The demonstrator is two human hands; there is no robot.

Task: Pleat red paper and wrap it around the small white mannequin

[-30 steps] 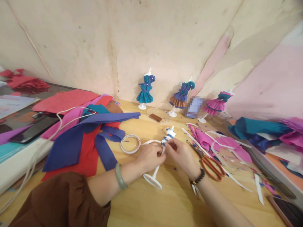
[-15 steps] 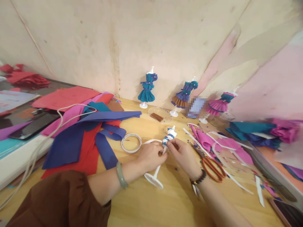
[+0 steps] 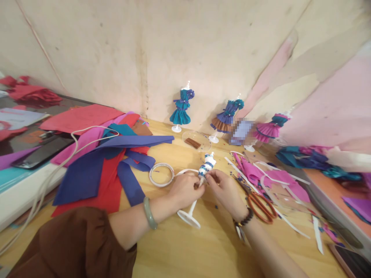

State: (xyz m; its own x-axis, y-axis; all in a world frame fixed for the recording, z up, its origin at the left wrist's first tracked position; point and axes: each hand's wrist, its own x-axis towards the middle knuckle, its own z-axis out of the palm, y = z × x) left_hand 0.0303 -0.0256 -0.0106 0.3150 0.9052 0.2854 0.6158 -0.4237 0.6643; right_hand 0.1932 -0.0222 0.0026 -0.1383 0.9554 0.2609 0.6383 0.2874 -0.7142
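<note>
Left fingers (image 3: 191, 182) gripping mannequin (image 3: 208, 162), right fingers (image 3: 211, 177) narrow at its side, dresses (image 3: 180, 116) by table's (image 3: 162, 251) far edge, sheet's (image 3: 20, 116) print blurred

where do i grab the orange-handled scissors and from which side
Probably by the orange loops, with the right hand coming from the near right. The scissors lie with the loops toward the person's right, while the dark blades point away to the back left.

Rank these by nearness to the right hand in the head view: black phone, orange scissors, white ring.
From the right hand, nearest first:
1. Orange scissors: just to its right.
2. White ring: to its left.
3. Black phone: far left.
</note>
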